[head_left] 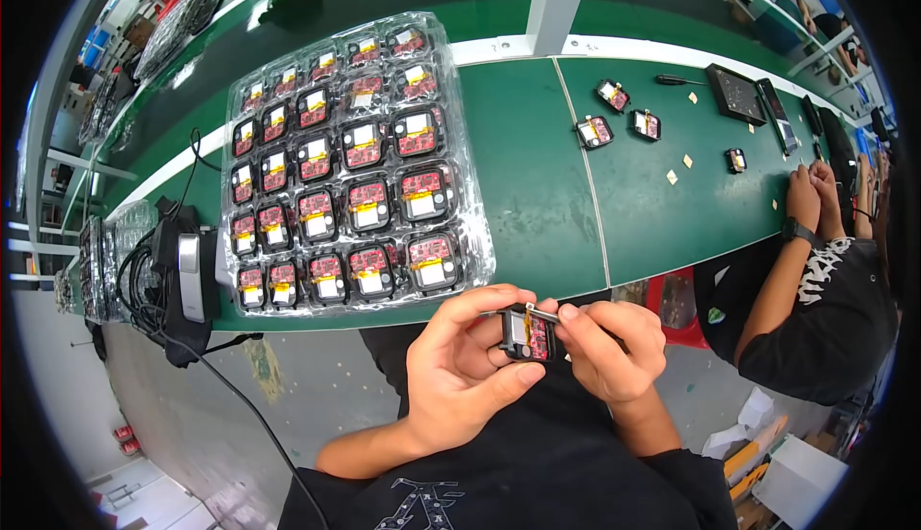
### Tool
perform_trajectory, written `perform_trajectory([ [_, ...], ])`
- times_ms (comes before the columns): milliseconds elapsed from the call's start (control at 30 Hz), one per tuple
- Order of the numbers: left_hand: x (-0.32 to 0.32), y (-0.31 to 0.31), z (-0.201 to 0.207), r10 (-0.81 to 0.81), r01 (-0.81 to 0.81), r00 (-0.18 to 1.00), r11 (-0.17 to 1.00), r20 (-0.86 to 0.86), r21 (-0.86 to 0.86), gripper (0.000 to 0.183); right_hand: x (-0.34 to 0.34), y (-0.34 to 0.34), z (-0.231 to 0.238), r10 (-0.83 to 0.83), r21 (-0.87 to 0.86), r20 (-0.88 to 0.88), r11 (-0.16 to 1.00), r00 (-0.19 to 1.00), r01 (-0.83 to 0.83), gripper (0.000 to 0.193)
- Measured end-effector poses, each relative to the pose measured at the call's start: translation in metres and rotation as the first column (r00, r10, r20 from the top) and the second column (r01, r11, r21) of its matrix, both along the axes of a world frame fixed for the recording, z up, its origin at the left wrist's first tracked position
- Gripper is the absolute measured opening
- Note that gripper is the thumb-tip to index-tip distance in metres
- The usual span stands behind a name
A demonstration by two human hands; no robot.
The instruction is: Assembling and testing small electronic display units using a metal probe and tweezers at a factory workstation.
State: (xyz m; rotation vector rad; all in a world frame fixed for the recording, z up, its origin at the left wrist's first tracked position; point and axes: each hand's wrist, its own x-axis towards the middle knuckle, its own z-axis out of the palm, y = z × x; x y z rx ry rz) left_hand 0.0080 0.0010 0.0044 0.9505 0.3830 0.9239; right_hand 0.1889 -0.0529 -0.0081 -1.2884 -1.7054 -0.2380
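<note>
My left hand [467,365] is closed around a small black electronic housing [529,336], thumb at its lower edge and fingers behind it. Inside the housing show a red circuit board, a silver-white block and a bit of yellow tape. My right hand [614,346] is closed in a pinch at the housing's upper right corner. A thin dark-and-metallic piece runs from its fingertips along the top edge; its kind is too small to make out. Beyond my hands, a clear plastic tray [477,233] holds rows of similar housings with red boards.
Three loose housings [595,131] lie on the green bench [537,213]. Further right are a dark screwdriver [679,80], a black box [735,94] and paper scraps. A co-worker [815,309] sits at the right. A power bank-like grey device [190,279] and cables [144,285] are at the left.
</note>
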Motion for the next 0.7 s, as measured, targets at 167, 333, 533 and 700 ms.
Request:
perform_trajectory([
  [167, 0.002, -0.002, 0.004, -0.004, 0.004, 1.000, 0.999, 0.008, -0.044, 0.059, -0.001, 0.004, 0.003, 0.030, -0.018, -0.087, 0.999, 0.996, -0.032, 0.032],
  [333, 0.007, -0.003, 0.012, 0.120, -0.137, 0.983, 0.984, -0.138, -0.118, 0.065, 0.006, 0.003, 0.006, 0.044, -0.189, -0.273, 0.977, 0.961, -0.098, 0.018],
  [533, 0.001, 0.001, 0.003, 0.015, -0.014, 0.996, 1.000, -0.089, 0.005, 0.058, 0.004, 0.004, 0.012, -0.006, -0.151, -0.123, 0.988, 0.992, -0.012, 0.020],
  [700, 0.003, -0.002, 0.001, 0.008, -0.002, 0.998, 0.996, -0.068, 0.088, 0.059, 0.002, 0.000, 0.006, -0.073, -0.121, -0.166, 0.991, 0.983, 0.053, 0.019],
])
